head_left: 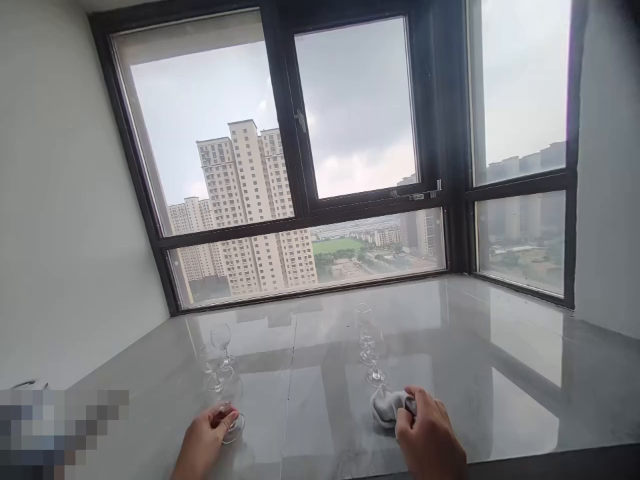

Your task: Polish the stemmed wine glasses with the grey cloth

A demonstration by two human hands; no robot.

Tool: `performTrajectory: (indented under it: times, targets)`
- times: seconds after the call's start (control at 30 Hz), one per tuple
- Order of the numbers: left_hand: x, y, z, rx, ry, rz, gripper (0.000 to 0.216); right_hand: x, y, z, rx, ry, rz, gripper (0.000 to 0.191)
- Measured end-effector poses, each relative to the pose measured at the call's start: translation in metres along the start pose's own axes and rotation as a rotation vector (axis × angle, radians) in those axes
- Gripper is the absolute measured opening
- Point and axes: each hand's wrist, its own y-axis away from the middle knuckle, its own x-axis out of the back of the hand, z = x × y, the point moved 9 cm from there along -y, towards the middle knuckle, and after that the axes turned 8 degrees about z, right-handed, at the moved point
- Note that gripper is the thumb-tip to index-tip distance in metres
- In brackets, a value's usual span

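Observation:
My left hand point(209, 430) is closed around a clear stemmed glass point(234, 432), its round foot showing on the shiny grey sill by my fingers. Just behind it stand two more stemmed glasses, one nearer point(214, 379) and one farther back point(221, 337). In my right hand point(427, 427) is a bunched light grey cloth point(387, 407), gripped between thumb and fingers at the sill's front. Beyond the cloth, a row of clear stemmed glasses point(376, 375) runs back toward the window; their outlines overlap, so I cannot tell them fully apart.
The glossy sill point(320, 400) reflects the window, with its front edge point(500, 460) at lower right. Dark window frames point(300, 220) rise behind, with a handle point(300, 120). White walls point(75, 167) flank the sill. A blurred patch point(40, 427) covers the lower left.

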Motion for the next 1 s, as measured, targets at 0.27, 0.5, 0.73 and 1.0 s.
performTrajectory:
  times: [0.27, 0.5, 0.73, 1.0]
  targets:
    - [0.073, -0.029, -0.042, 0.06, -0.083, 0.162, 0.057, -0.006, -0.002, 0.001, 0.04, 0.021, 0.025, 0.035]
    - [0.088, 0.022, -0.028, 0.039, -0.293, 0.556, 0.045, -0.003, -0.001, 0.0, 0.005, 0.028, 0.011, 0.033]
    - [-0.125, 0.077, 0.133, -0.306, 0.001, -0.29, 0.019, 0.004, 0.001, -0.004, -0.022, 0.033, 0.001, 0.031]
    - [-0.295, 0.058, 0.219, -0.234, 0.038, -0.465, 0.039, 0.002, 0.0, 0.001, -0.037, 0.024, 0.031, 0.035]
